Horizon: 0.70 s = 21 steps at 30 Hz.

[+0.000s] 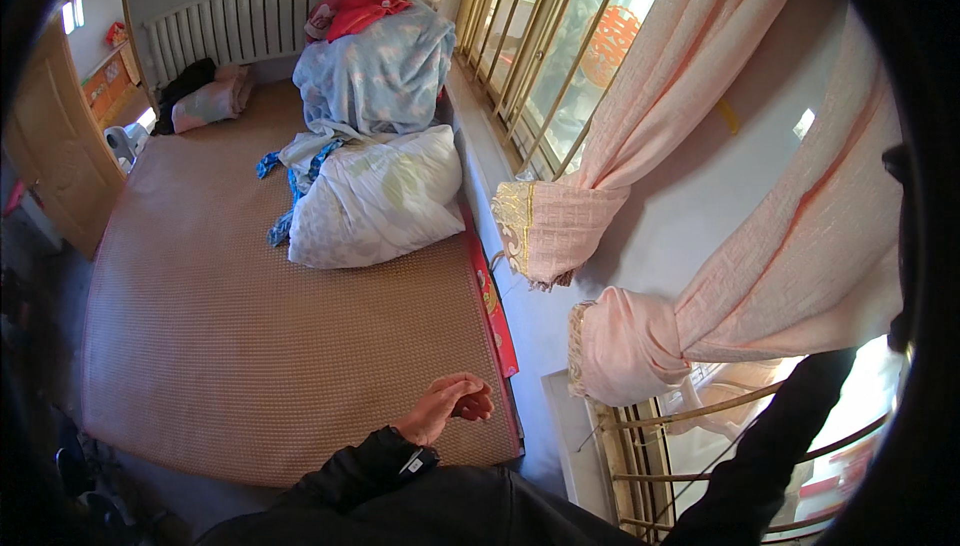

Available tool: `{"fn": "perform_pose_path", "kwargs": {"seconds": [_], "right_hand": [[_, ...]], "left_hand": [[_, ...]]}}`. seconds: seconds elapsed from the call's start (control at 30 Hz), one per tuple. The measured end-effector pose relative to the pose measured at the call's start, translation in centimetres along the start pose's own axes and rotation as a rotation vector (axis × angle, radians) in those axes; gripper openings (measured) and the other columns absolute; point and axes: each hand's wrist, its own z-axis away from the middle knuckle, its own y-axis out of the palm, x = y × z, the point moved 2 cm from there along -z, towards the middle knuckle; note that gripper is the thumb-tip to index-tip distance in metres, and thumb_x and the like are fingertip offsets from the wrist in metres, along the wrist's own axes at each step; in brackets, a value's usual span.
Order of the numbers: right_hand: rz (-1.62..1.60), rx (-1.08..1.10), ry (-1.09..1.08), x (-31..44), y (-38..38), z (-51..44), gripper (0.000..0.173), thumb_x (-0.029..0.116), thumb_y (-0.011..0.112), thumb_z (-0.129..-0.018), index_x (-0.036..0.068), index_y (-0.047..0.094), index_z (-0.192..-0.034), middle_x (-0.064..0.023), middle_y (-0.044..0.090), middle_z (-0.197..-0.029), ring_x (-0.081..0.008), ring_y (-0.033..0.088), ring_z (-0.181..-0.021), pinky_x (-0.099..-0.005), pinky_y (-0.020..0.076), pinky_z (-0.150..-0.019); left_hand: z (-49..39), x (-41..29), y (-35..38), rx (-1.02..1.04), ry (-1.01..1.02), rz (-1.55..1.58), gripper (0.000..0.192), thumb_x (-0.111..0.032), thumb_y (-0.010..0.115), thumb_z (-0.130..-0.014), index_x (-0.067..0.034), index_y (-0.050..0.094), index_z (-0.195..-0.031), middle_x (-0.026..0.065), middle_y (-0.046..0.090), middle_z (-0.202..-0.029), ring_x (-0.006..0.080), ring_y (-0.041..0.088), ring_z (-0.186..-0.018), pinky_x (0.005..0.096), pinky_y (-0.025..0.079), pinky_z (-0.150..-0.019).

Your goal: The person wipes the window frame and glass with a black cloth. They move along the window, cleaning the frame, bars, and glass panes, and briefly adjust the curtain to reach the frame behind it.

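My left hand [448, 405] hovers above the front right corner of a woven bed mat [285, 351]. Its fingers are loosely curled, and I see nothing held in them. My right hand is out of view. The black right sleeve [780, 426] reaches up past a barred window toward the dark rim. Near that sleeve hangs a pink curtain [795, 276], its lower end gathered into a bundle [634, 347] with gold trim. A second pink curtain [675, 73], bunched the same way [570, 227], hangs farther along the wall.
A white patterned quilt [382, 201], blue cloth [281, 227] and a pile under a light blue blanket [375, 70] lie on the bed. Folded bedding [214, 100] rests by the white slatted headboard [240, 17]. Window bars [517, 43] run along the right. A wooden door [64, 148] stands left.
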Motion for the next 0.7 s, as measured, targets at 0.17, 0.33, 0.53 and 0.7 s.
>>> {"fn": "perform_pose_path", "kwargs": {"seconds": [0.17, 0.33, 0.53, 0.7], "right_hand": [[-0.006, 0.074, 0.217, 4.2, 3.5, 10.2, 0.034, 0.035, 0.068, -0.101, 0.006, 0.072, -0.118, -0.0193, 0.078, -0.102, -0.0436, 0.074, -0.095, -0.0533, 0.0581, -0.082], [-0.107, 0.037, 0.359, 11.0, 3.7, 12.0, 0.035, 0.035, 0.069, -0.1, 0.006, 0.072, -0.118, -0.0191, 0.078, -0.102, -0.0443, 0.074, -0.095, -0.0536, 0.0577, -0.082], [-0.085, -0.258, 0.041, 15.0, -0.9, -3.1, 0.035, 0.032, 0.062, -0.106, 0.007, 0.069, -0.129, -0.0179, 0.079, -0.106, -0.039, 0.076, -0.097, -0.0482, 0.0587, -0.084], [-0.116, -0.14, 0.209, 13.5, -0.8, -11.2, 0.036, 0.029, 0.067, -0.103, 0.011, 0.066, -0.134, -0.0194, 0.077, -0.106, -0.0399, 0.075, -0.097, -0.049, 0.0589, -0.084]], "left_hand": [[0.6, 0.3, 0.6, -0.013, -0.047, -0.044, 0.035, -0.039, 0.062, -0.112, -0.006, 0.072, -0.115, 0.011, 0.077, -0.101, 0.0218, 0.076, -0.096, 0.0399, 0.062, -0.088], [1.5, -0.9, 1.9, -0.099, -0.089, -0.049, 0.035, -0.038, 0.065, -0.108, -0.004, 0.073, -0.113, 0.0128, 0.077, -0.099, 0.0246, 0.075, -0.09, 0.0423, 0.062, -0.086], [2.6, -2.0, 2.2, -0.202, -0.007, -0.083, 0.032, -0.032, 0.068, -0.107, -0.001, 0.074, -0.111, 0.0142, 0.077, -0.094, 0.0277, 0.075, -0.085, 0.044, 0.063, -0.082], [2.4, -2.1, 2.5, -0.189, 0.029, -0.093, 0.032, -0.032, 0.067, -0.107, -0.001, 0.075, -0.11, 0.0147, 0.077, -0.091, 0.0286, 0.076, -0.084, 0.0454, 0.063, -0.079]]}}
